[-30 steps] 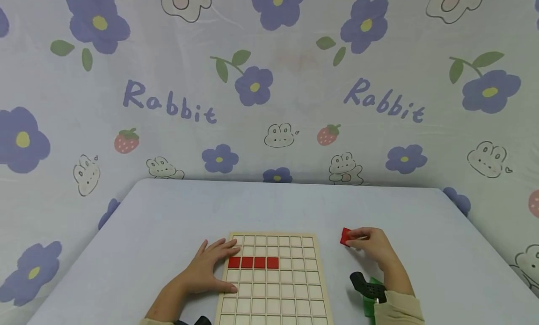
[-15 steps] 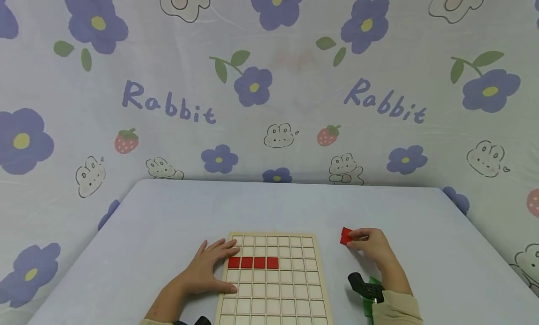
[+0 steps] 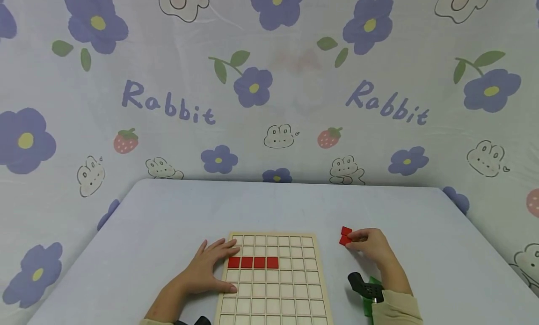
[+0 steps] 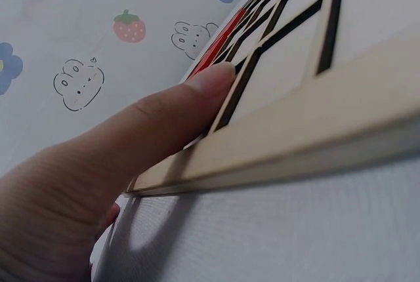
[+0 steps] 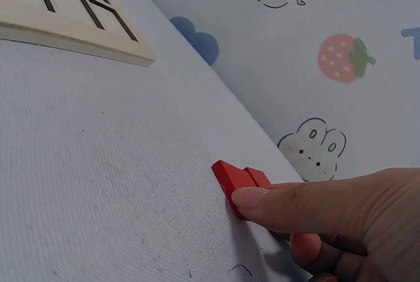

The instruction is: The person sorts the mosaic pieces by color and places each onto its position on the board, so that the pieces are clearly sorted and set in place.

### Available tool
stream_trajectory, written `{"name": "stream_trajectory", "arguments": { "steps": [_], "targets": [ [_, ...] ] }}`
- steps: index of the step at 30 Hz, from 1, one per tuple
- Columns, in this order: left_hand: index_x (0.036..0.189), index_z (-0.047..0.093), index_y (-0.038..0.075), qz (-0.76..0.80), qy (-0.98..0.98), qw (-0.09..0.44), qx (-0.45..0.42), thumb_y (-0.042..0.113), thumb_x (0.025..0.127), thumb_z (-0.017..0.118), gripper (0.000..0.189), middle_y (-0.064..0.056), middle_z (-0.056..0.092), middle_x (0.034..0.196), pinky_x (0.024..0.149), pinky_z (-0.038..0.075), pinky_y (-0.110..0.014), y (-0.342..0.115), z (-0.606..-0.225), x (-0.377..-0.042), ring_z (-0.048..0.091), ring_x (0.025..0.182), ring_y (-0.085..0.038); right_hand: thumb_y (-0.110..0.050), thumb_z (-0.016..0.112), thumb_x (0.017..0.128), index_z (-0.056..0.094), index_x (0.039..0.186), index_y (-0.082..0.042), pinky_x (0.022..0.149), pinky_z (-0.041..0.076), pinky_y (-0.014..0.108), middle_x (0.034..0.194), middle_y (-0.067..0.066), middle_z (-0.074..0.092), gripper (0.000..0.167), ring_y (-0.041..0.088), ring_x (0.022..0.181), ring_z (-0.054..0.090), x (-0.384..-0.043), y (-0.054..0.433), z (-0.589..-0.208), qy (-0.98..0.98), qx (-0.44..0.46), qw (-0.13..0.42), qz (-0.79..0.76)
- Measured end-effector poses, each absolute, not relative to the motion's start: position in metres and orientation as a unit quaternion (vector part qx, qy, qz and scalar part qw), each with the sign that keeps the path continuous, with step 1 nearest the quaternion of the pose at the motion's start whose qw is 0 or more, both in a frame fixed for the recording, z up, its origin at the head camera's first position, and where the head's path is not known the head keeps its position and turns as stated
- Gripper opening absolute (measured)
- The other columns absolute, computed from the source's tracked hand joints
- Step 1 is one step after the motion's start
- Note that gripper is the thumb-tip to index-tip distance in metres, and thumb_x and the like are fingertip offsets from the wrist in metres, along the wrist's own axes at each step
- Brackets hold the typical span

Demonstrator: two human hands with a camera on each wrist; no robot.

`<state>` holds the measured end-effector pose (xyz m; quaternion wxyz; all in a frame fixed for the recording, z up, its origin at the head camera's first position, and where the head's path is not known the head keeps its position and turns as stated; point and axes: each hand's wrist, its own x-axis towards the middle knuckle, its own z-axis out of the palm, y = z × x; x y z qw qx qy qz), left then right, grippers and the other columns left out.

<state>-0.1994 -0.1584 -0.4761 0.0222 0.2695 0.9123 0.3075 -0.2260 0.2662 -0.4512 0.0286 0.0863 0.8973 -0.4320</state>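
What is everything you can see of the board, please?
The pale board looks wooden, with a rim and square cells. It lies flat on the table, its near end out of view. Four red tiles sit in its third row from the far end. The left hand touches its left side.

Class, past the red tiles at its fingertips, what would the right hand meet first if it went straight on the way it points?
Beyond the red tiles, the right hand would probably meet the grid board near its far right corner, though the hand's height is unclear.
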Motion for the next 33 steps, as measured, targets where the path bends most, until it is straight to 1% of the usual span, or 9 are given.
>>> {"name": "stream_trajectory", "arguments": {
  "steps": [7, 11, 14, 18, 22, 29, 33],
  "targets": [
    [0.134, 0.051, 0.018, 0.307, 0.913, 0.020, 0.270, 0.057, 0.060, 0.079, 0.088, -0.004, 0.041, 0.147, 0.110, 0.002, -0.066, -0.158, -0.475, -0.199, 0.027, 0.139, -0.037, -0.005, 0.071, 0.078, 0.064, 0.102, 0.005, 0.064, 0.042, 0.024, 0.094, 0.016, 0.063, 0.026, 0.022, 0.083, 0.052, -0.226, 0.264, -0.451, 0.899, 0.073, 0.025, -0.431],
    [0.134, 0.051, 0.019, 0.304, 0.914, 0.020, 0.269, 0.058, 0.060, 0.079, 0.088, -0.004, 0.041, 0.147, 0.110, 0.002, -0.065, -0.158, -0.474, -0.199, 0.027, 0.139, -0.036, -0.004, 0.070, 0.079, 0.064, 0.102, 0.002, 0.065, 0.043, 0.024, 0.094, 0.013, 0.064, 0.025, 0.021, 0.084, 0.054, -0.226, 0.264, -0.452, 0.899, 0.071, 0.027, -0.430],
    [0.134, 0.051, 0.019, 0.303, 0.915, 0.021, 0.267, 0.058, 0.060, 0.078, 0.088, -0.003, 0.040, 0.147, 0.110, 0.002, -0.065, -0.157, -0.474, -0.200, 0.026, 0.139, -0.036, -0.004, 0.068, 0.080, 0.064, 0.101, 0.001, 0.064, 0.044, 0.023, 0.095, 0.013, 0.065, 0.022, 0.020, 0.084, 0.054, -0.226, 0.264, -0.452, 0.897, 0.070, 0.027, -0.436],
    [0.134, 0.051, 0.019, 0.305, 0.914, 0.021, 0.267, 0.058, 0.060, 0.078, 0.088, -0.003, 0.040, 0.147, 0.111, 0.001, -0.064, -0.158, -0.474, -0.200, 0.026, 0.139, -0.036, -0.004, 0.066, 0.082, 0.065, 0.098, 0.003, 0.062, 0.044, 0.024, 0.093, 0.014, 0.066, 0.018, 0.019, 0.079, 0.054, -0.226, 0.263, -0.451, 0.893, 0.060, 0.026, -0.446],
    [0.134, 0.051, 0.018, 0.304, 0.913, 0.017, 0.271, 0.057, 0.060, 0.079, 0.088, -0.004, 0.040, 0.147, 0.110, 0.002, -0.065, -0.158, -0.474, -0.200, 0.027, 0.139, -0.037, -0.006, 0.067, 0.083, 0.065, 0.098, 0.003, 0.061, 0.044, 0.025, 0.092, 0.014, 0.066, 0.018, 0.018, 0.077, 0.053, -0.228, 0.263, -0.451, 0.891, 0.055, 0.032, -0.450],
    [0.134, 0.051, 0.018, 0.306, 0.912, 0.018, 0.272, 0.057, 0.060, 0.079, 0.088, -0.004, 0.041, 0.147, 0.110, 0.001, -0.065, -0.158, -0.474, -0.199, 0.027, 0.139, -0.037, -0.008, 0.067, 0.083, 0.068, 0.096, 0.000, 0.060, 0.044, 0.022, 0.091, 0.011, 0.066, 0.016, 0.018, 0.076, 0.053, -0.228, 0.257, -0.451, 0.887, 0.078, 0.040, -0.454],
    [0.134, 0.051, 0.018, 0.306, 0.912, 0.018, 0.273, 0.057, 0.060, 0.078, 0.088, -0.004, 0.040, 0.147, 0.110, 0.002, -0.065, -0.158, -0.475, -0.199, 0.027, 0.139, -0.037, -0.010, 0.067, 0.083, 0.067, 0.096, 0.001, 0.058, 0.043, 0.023, 0.088, 0.010, 0.065, 0.017, 0.018, 0.074, 0.052, -0.228, 0.252, -0.449, 0.885, 0.075, 0.040, -0.457]
  ]
}}
